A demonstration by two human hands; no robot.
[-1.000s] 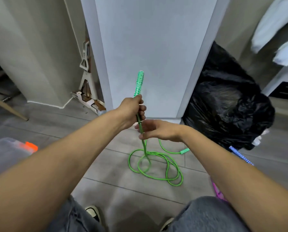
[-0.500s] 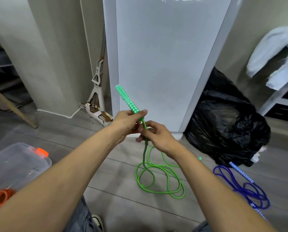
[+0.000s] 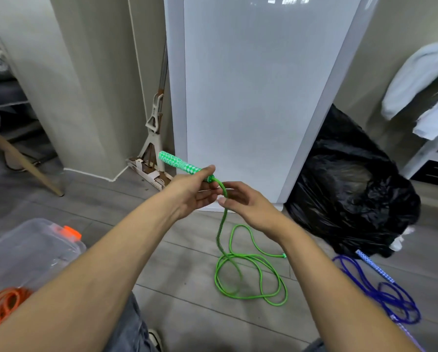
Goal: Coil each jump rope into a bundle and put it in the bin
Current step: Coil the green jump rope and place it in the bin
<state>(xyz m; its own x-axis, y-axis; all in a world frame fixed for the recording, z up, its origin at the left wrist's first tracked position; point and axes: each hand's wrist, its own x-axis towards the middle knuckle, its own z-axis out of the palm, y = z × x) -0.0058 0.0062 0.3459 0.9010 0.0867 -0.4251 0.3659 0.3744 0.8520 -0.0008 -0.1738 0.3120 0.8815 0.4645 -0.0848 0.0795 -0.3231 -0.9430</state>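
My left hand [image 3: 191,190] grips the green patterned handle [image 3: 176,163] of a green jump rope, which points up and to the left. My right hand [image 3: 240,201] pinches the green cord just below that handle. The remaining green rope [image 3: 251,278] hangs down and lies in loose loops on the grey floor, its other end near my right forearm. A blue jump rope [image 3: 388,298] lies tangled on the floor at the right. The clear plastic bin [image 3: 29,252] with an orange latch stands at the lower left, with an orange rope [image 3: 7,303] inside.
A white panel [image 3: 253,97] stands straight ahead, a full black rubbish bag [image 3: 352,189] to its right. A mop [image 3: 154,138] leans against the wall to the left. A wooden chair leg [image 3: 27,166] is at the far left. Pale cloth [image 3: 421,85] hangs over a white rack on the right.
The green handle has tipped from upright to slanting left. My right hand has shifted from under the left hand to pinching the cord beside it. The camera view has pulled back, bringing the bin and blue rope into view.
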